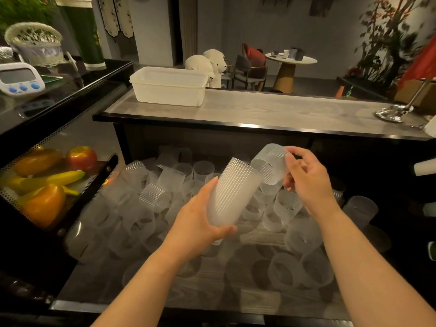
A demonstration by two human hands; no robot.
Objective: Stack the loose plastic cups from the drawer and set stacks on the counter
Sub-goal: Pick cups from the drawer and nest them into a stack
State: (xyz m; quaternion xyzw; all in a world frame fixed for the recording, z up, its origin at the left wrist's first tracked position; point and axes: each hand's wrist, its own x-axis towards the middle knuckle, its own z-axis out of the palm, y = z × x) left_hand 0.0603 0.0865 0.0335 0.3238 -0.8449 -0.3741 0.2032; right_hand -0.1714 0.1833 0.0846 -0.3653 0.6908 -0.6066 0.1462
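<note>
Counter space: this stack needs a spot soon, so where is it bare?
The counter is bare between the white tub and the metal stand base. The drawer is crowded with loose cups.

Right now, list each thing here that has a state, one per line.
left hand: grips the cup stack
cup stack: held tilted
right hand: pinches a single cup
single cup: tilted, not yet nested
drawer: open, holding loose cups
loose cups: mostly on their sides
white tub: lidded, on the counter
</note>
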